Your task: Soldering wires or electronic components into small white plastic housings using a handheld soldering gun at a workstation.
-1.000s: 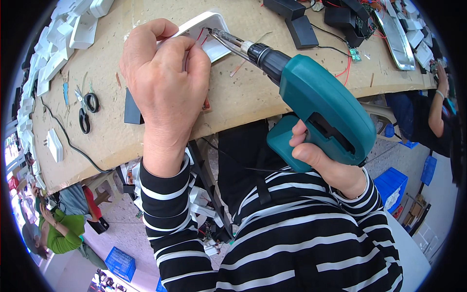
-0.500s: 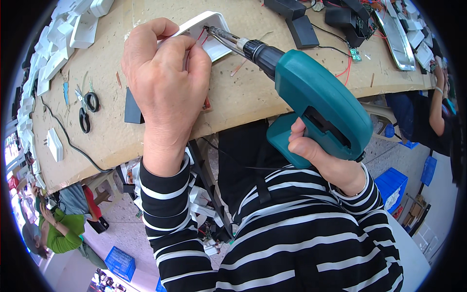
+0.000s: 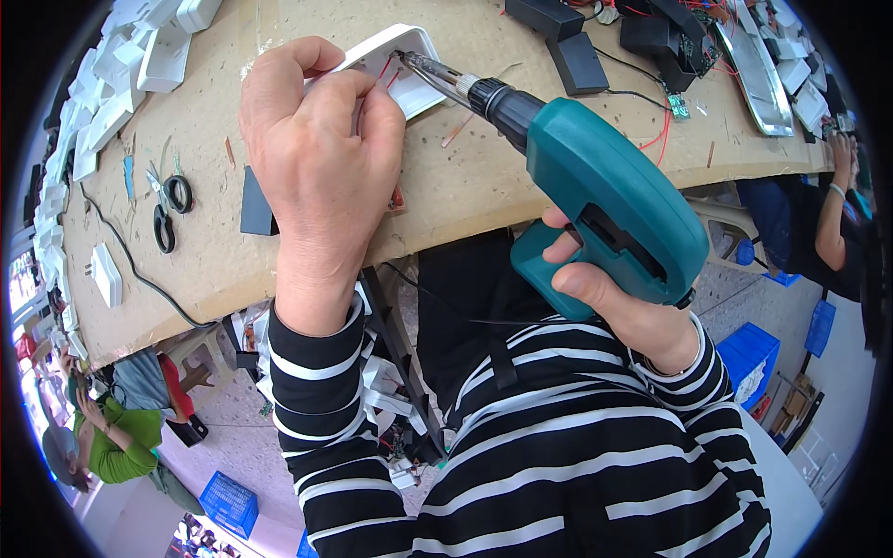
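My right hand [image 3: 619, 302] is wrapped round the handle of a teal soldering gun [image 3: 609, 177]. Its metal tip reaches down-left into a white plastic case [image 3: 417, 95], close to a red wire [image 3: 384, 69] inside. Gripping the case's near-left side is my left hand [image 3: 321, 153], fingers curled and thumb against the forefinger. Those fingers hide part of the case, and whether they also pinch a wire cannot be seen. Under the left wrist, a dark box [image 3: 256, 203] and a small reddish-brown part [image 3: 397, 198] show partly.
Black-handled scissors [image 3: 166, 209] and a white plug-like case [image 3: 105, 275] lie left on the table. White cases [image 3: 116, 84] are piled far left. Black housings [image 3: 577, 63], a green circuit board [image 3: 678, 106] and a metal tray [image 3: 758, 79] stand far right. Other people sit at both sides.
The soldering gun's body has shifted slightly, and more fingers of my right hand show round its handle. My left hand and the case have moved only a little.
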The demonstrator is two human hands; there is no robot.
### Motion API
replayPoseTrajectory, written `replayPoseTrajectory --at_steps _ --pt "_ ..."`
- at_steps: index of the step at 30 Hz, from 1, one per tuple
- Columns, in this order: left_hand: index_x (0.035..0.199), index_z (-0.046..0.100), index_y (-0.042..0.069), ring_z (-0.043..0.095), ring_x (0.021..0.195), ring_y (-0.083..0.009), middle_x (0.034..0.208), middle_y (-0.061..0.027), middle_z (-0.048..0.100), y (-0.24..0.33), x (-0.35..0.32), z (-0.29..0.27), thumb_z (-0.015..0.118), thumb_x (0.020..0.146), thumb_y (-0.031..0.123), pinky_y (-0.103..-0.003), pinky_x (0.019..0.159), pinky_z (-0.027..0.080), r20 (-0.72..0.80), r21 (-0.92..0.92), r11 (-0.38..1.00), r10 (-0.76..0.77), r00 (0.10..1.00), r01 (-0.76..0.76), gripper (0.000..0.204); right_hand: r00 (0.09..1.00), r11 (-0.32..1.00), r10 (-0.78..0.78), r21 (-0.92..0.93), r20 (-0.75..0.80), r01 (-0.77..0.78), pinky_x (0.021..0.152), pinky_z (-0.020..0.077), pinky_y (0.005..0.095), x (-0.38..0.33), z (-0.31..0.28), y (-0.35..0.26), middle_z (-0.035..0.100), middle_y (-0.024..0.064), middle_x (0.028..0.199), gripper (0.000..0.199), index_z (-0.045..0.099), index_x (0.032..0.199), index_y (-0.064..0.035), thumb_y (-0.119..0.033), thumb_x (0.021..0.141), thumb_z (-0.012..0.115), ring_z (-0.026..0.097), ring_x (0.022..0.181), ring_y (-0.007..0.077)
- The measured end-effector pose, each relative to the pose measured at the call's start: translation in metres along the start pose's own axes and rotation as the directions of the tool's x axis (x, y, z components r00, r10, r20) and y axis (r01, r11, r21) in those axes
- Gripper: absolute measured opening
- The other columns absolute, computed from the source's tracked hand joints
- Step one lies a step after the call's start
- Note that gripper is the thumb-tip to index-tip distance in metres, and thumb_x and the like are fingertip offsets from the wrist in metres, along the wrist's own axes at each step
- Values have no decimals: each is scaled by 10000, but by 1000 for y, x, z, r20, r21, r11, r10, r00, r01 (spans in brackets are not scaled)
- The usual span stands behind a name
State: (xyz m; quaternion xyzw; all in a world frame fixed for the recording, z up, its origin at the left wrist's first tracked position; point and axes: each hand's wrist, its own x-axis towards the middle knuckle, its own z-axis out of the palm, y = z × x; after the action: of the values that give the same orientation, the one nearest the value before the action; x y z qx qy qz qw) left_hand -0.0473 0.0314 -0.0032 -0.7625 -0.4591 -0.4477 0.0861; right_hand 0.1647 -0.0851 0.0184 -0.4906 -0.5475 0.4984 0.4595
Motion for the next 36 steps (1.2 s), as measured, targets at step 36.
replayPoseTrajectory --at_steps 36 --pt "647 638 5 537 799 -237 870 -90 565 1 0 -1 653 618 13 -336 703 436 20 -12 999 -32 999 33 33 1000 999 -13 -34 -14 12 662 531 223 -2 -1 0 637 54 866 466 573 1128 35 -61 728 792 635 744 99"
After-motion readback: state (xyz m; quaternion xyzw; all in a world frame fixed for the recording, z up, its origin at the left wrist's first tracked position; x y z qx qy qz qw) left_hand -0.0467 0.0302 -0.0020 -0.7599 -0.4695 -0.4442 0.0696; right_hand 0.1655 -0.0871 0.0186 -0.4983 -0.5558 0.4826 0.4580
